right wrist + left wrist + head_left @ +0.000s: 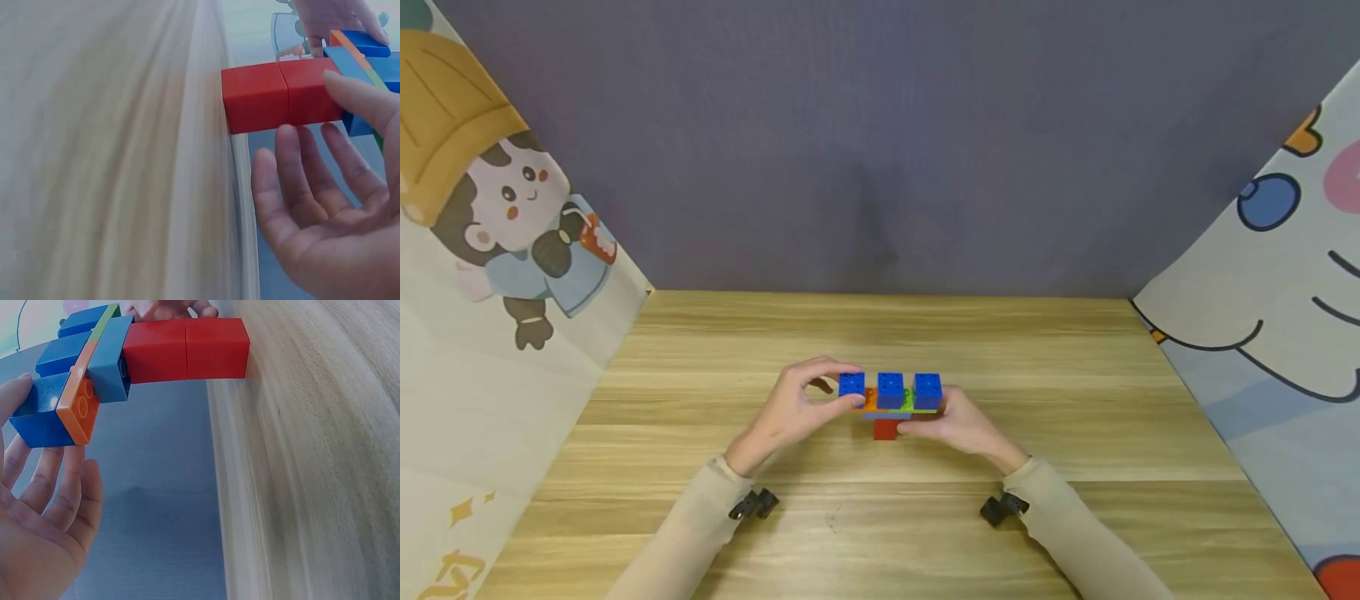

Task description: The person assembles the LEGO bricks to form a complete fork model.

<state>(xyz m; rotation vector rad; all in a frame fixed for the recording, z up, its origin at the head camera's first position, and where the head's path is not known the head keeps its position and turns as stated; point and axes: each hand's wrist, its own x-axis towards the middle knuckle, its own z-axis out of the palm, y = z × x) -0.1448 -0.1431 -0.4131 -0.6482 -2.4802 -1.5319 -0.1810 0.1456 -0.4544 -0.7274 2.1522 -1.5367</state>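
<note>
A small brick tower stands upright on the table. Two red bricks (187, 351) form its stem, a light blue brick (109, 365) lies across them, and above that sit an orange plate (80, 403) and a green plate (907, 402) side by side. Three dark blue bricks line the top: left (852, 383), middle (891, 392) and right (928, 392). With thumb and index finger my left hand (790, 407) pinches the left dark blue brick. My right hand (962, 425) holds the stem, its thumb against the upper red brick (306, 94); finger contact behind is partly hidden.
The wooden table (880, 508) runs back to a dark grey panel (880, 150). Cartoon-printed panels stand at the left (512, 333) and right (1262, 333). A small black device sits on each wrist.
</note>
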